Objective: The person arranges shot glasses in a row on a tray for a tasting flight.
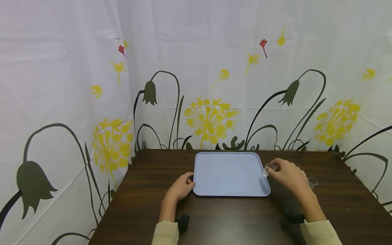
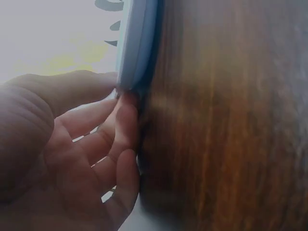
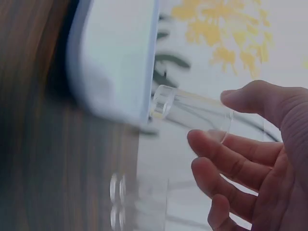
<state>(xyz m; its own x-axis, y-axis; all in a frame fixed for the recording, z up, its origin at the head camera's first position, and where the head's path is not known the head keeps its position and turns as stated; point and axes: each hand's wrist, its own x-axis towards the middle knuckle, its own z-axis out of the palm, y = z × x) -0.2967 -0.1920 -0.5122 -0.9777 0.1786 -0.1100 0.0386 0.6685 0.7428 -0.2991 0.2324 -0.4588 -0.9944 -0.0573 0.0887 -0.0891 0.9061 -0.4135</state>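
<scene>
A pale blue rectangular tray [image 1: 229, 174] lies on the dark wooden table. At its near left corner my left hand [image 1: 180, 187] pinches the rim; in the left wrist view, the thumb is on one side of the tray edge [image 2: 137, 45] and the fingers are on the other. My right hand [image 1: 289, 176] holds a small clear shot glass [image 3: 195, 110] near its mouth, between thumb and fingertips. That glass is tilted, its thick base over the right edge of the tray. Behind and beside the right hand stand more clear glasses [image 1: 312, 183], partly hidden by it.
Brown wood-grain table [image 1: 226, 221] surrounds the tray. A white curtain [image 1: 214, 41] printed with yellow, red and dark green flowers hangs behind the table and along its sides. Each wrist wears a black strap with a camera [image 1: 183, 223].
</scene>
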